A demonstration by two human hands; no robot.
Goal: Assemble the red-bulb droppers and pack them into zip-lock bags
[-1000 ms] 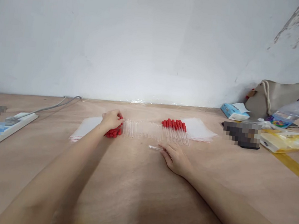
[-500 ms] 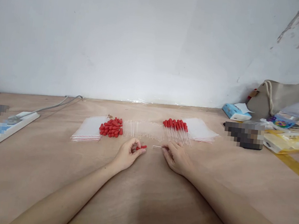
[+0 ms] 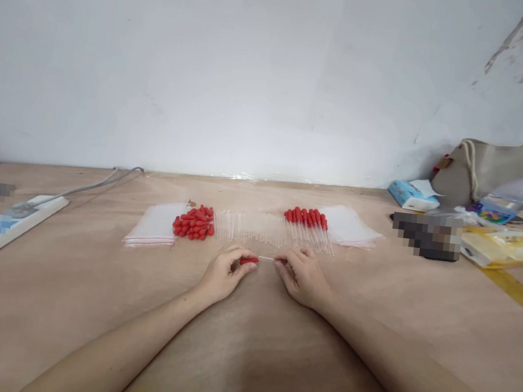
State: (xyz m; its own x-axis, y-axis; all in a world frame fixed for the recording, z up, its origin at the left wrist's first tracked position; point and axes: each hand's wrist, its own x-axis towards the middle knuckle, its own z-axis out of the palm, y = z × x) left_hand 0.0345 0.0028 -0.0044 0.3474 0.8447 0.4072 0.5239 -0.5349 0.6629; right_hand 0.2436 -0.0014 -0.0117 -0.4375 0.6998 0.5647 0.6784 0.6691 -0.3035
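Tabletop (image 3: 206, 347); two hands (image 3: 223, 273) holding one bulb (image 3: 249, 261), one tube (image 3: 266, 259)

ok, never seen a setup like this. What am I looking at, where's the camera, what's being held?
There's no machine here: these are a person's two bare hands. One camera, worn on the head, takes every picture, looking forward and down.

The left hand pinches a red bulb. The right hand holds a clear tube, its end meeting the bulb; whether it's inside is too small to tell.

Behind them on the tabletop, left to right: a red-edged white stack, loose red bulbs, a row of clear tubes, tubes with red bulbs on, another white stack. A power strip lies far left.
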